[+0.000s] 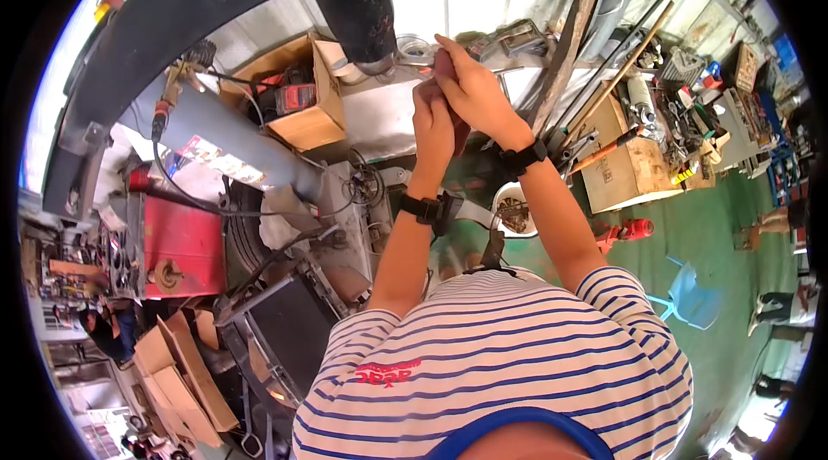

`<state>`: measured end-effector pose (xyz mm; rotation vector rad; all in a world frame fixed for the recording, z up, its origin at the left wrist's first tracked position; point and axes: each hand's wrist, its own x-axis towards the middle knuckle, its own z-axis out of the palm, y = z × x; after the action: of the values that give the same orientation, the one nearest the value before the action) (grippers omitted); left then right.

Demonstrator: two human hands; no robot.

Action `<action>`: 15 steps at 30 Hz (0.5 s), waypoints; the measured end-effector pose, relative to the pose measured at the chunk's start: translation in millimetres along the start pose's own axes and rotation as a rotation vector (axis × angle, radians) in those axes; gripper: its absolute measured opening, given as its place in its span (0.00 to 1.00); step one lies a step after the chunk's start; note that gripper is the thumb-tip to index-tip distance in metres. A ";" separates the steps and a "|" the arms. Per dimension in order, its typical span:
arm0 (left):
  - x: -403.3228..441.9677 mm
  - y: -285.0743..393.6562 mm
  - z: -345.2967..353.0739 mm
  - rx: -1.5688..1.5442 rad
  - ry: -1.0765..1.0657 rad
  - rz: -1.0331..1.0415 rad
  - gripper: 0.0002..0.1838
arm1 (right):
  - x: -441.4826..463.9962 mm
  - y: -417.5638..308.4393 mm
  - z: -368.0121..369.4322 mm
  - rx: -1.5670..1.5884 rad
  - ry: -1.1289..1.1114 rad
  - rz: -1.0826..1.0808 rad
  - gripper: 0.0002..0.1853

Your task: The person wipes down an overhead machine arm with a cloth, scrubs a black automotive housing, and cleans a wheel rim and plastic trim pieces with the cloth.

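My left hand and my right hand are raised together in front of me, fingers closed round a dark reddish-brown piece. Much of that piece is covered by my hands, so its kind is unclear. The fingers of my right hand lie over the top of it, while those of my left hand wrap its near side. Just left of my fingertips hangs the lower end of a thick black machine arm, apart from my hands. Each wrist carries a black strap.
An open cardboard box with red-and-black items stands to the left. Below my forearms is a white bucket of small brownish bits. Long poles lean on the right beside a tool-covered bench. A blue chair stands on the green floor.
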<state>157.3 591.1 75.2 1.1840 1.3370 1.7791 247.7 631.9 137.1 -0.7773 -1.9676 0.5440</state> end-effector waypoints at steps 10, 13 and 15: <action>-18.4 7.0 -4.2 0.043 -0.065 0.039 0.17 | -18.6 7.8 5.2 0.006 0.076 0.076 0.23; -20.5 3.3 -3.2 0.028 -0.085 0.020 0.18 | -21.2 8.2 6.3 -0.063 0.107 0.037 0.23; -20.8 -1.5 -1.2 0.054 -0.053 0.035 0.18 | -21.6 6.7 4.1 -0.070 0.089 0.062 0.23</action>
<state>164.8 573.2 67.5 1.2822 1.3492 1.7328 254.2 621.0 117.9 -0.8935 -1.8937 0.4714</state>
